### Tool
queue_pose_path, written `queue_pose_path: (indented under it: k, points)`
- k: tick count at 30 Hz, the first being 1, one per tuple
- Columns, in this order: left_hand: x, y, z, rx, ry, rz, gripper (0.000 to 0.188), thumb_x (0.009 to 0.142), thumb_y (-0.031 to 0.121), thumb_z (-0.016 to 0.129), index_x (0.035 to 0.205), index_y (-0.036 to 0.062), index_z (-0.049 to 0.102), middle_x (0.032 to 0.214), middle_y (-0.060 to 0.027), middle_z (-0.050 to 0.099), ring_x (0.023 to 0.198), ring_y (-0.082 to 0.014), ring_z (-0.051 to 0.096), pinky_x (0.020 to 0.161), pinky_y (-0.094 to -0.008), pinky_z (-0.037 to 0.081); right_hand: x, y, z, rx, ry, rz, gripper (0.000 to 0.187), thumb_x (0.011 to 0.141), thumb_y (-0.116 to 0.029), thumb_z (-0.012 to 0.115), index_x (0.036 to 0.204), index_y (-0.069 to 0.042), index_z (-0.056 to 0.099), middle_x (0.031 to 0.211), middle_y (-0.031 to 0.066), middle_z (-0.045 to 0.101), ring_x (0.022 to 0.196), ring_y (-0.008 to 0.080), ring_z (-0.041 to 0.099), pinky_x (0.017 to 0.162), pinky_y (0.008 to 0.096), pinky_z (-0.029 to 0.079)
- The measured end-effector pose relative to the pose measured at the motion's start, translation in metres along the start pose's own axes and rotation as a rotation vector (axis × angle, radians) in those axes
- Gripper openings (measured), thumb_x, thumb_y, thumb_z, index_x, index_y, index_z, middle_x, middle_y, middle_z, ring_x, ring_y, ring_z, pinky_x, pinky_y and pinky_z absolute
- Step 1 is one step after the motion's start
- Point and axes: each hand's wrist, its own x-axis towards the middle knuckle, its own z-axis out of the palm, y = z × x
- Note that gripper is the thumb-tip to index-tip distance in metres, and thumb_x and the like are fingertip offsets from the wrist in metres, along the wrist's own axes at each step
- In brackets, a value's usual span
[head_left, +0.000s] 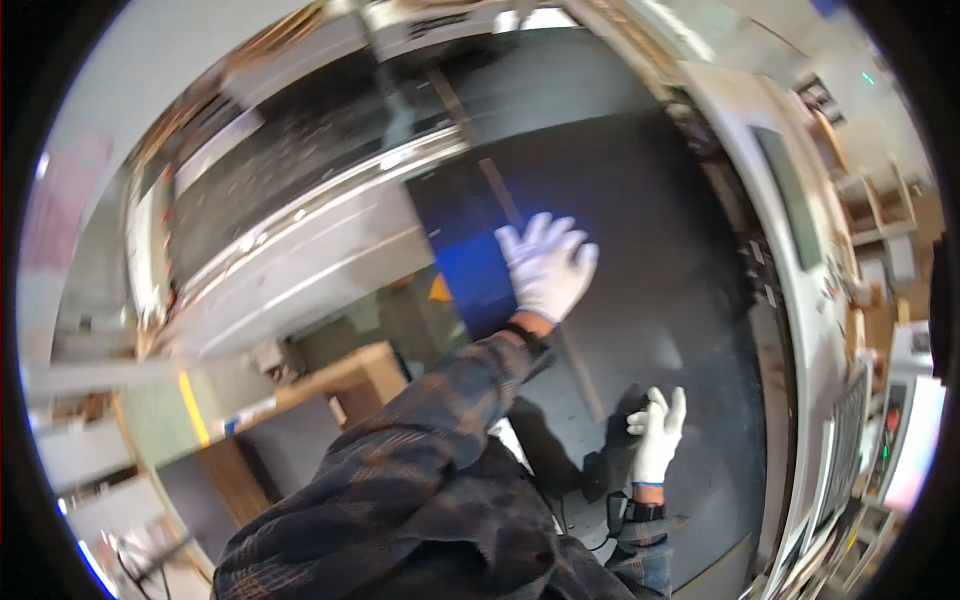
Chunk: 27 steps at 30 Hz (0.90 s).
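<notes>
Sheet [640, 250], dark and flat, spread over the machine bed from centre to right, with a blue patch [475, 275] at its left edge. Far left: wooden bench [345, 375] and a bright metal roller [320, 205] slanting across, apart from both hands. Left hand [548, 268] in a white glove, fingers [540, 232] fanned wide and pressed flat on the sheet beside the blue patch, gripping nothing; seemingly laid so to pin or smooth the sheet down. Right hand [656, 430], gloved too, lower and nearer the body, fingers curled loosely, resting by a small dark thing [625, 410] on the sheet; cannot tell whether anything held. Right of that: pale control panel [790, 200] along the bed's edge.
</notes>
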Motion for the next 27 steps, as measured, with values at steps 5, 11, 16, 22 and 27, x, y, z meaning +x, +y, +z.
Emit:
queue_pose_path:
  k: [5, 11, 16, 22, 27]
  points:
    - [-0.013, -0.003, 0.014, -0.053, -0.043, -0.089, 0.028, 0.091, 0.04, 0.068, 0.098, 0.0158, 0.079, 0.123, -0.0017, 0.072, 0.131, -0.0293, 0.055, 0.114, -0.0766, 0.024, 0.004, 0.015, -0.007, 0.17, -0.008, 0.052, 0.069, 0.103, -0.012, 0.058, 0.161, 0.004, 0.025, 0.143, 0.0232, 0.058, 0.071, 0.0134, 0.062, 0.063, 0.0256, 0.054]
    - [-0.011, 0.001, 0.011, -0.025, -0.093, -0.112, 0.028, 0.091, 0.041, 0.068, 0.098, 0.0169, 0.079, 0.125, -0.0013, 0.072, 0.132, -0.0282, 0.056, 0.115, -0.0755, 0.024, 0.006, 0.015, -0.008, 0.225, -0.039, 0.063, 0.065, 0.102, -0.014, 0.059, 0.158, 0.003, 0.032, 0.145, 0.0237, 0.057, 0.068, 0.0131, 0.062, 0.06, 0.0255, 0.053]
    - [-0.01, -0.001, 0.011, -0.003, 0.024, -0.074, 0.021, 0.087, 0.04, 0.073, 0.095, 0.0218, 0.081, 0.121, 0.0002, 0.075, 0.129, -0.0273, 0.06, 0.114, -0.0718, 0.025, -0.006, 0.022, 0.006, 0.318, -0.042, -0.06, 0.063, 0.1, -0.012, 0.056, 0.157, 0.005, 0.033, 0.15, 0.0276, 0.051, 0.072, 0.0152, 0.064, 0.063, 0.0264, 0.055]
    - [-0.012, 0.005, 0.012, 0.009, -0.043, -0.08, 0.022, 0.087, 0.041, 0.075, 0.097, 0.0222, 0.081, 0.124, 0.0006, 0.075, 0.133, -0.0269, 0.058, 0.119, -0.0708, 0.021, -0.007, 0.033, 0.009, 0.346, 0.011, -0.089, 0.065, 0.1, -0.014, 0.057, 0.157, 0.005, 0.033, 0.149, 0.0278, 0.053, 0.073, 0.0147, 0.065, 0.064, 0.0258, 0.056]
    - [-0.011, 0.011, 0.004, 0.051, -0.162, -0.089, 0.027, 0.091, 0.045, 0.069, 0.103, 0.0237, 0.08, 0.132, 0.0024, 0.071, 0.138, -0.0271, 0.053, 0.119, -0.0719, 0.022, -0.013, 0.03, 0.01, 0.365, 0.039, -0.087, 0.061, 0.1, -0.01, 0.056, 0.155, 0.007, 0.036, 0.146, 0.0295, 0.054, 0.073, 0.0156, 0.066, 0.066, 0.026, 0.056]
